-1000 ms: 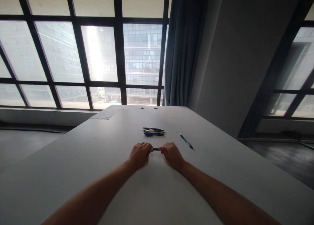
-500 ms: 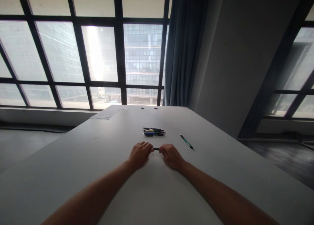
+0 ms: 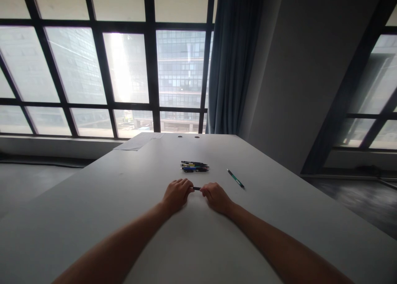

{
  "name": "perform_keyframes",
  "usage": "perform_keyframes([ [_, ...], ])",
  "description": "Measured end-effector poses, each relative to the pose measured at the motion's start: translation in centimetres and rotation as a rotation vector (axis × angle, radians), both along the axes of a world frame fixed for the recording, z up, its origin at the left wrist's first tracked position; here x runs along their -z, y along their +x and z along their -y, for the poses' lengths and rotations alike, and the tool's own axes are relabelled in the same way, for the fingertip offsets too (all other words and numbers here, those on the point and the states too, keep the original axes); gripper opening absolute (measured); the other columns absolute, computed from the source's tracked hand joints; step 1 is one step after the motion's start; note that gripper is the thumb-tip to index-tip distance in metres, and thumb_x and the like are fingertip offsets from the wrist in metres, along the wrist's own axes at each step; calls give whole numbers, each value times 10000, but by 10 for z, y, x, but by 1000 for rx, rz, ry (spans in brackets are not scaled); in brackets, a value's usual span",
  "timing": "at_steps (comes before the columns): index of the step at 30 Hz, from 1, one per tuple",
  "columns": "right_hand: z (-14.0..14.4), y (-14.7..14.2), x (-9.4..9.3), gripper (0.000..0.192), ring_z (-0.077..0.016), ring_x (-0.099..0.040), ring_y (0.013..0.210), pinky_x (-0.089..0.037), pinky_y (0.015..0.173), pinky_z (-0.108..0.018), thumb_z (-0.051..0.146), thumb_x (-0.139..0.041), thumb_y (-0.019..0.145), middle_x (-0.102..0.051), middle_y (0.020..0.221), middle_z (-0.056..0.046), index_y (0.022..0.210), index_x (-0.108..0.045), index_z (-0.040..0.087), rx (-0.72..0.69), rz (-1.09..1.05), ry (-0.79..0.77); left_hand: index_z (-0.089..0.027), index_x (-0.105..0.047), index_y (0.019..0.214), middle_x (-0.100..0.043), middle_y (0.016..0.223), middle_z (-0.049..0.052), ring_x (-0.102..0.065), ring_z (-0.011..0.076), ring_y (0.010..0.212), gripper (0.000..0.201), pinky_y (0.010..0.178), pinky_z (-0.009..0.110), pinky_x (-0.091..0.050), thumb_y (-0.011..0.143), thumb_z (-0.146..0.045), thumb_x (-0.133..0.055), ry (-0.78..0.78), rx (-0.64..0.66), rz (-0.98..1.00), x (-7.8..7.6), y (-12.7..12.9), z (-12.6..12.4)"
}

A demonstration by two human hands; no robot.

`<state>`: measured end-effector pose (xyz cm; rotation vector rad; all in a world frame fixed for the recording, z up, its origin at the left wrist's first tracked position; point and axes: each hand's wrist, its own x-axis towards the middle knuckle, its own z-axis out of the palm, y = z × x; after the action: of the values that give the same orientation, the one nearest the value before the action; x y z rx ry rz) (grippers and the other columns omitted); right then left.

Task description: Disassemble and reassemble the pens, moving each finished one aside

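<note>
Two arms (image 3: 139, 230) converge, left hand (image 3: 176, 195) and right hand (image 3: 216, 197) gripping a pen (image 3: 197, 188).

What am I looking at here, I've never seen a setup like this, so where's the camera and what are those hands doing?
There is no machine here, only a person's two bare hands. Every picture comes from one camera worn on that person's head, looking forward and down, so the forearms reach in from the bottom.

The left hand and the right hand hold a thin, dark, pen-like stick between them. The fingers cover both its ends, so only the middle shows.

They are over a white table. Just beyond them lies a small bunch of pens, and off to the right a green pen lies at a slant by itself. Paper lies near the far left edge.
</note>
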<state>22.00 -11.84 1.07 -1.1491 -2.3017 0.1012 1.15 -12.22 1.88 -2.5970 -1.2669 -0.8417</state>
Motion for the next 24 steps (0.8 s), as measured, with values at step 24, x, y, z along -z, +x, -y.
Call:
perform_keyframes([
  [24, 0, 0, 1, 495, -148, -579, 638, -390, 744, -283, 363, -311, 1011, -639, 667, -38, 679, -616, 159, 8, -40, 14, -190, -611, 880, -700, 843, 60, -641, 184, 776, 253, 735, 311, -464, 959, -248, -378, -73, -21, -71, -1, 3, 3],
])
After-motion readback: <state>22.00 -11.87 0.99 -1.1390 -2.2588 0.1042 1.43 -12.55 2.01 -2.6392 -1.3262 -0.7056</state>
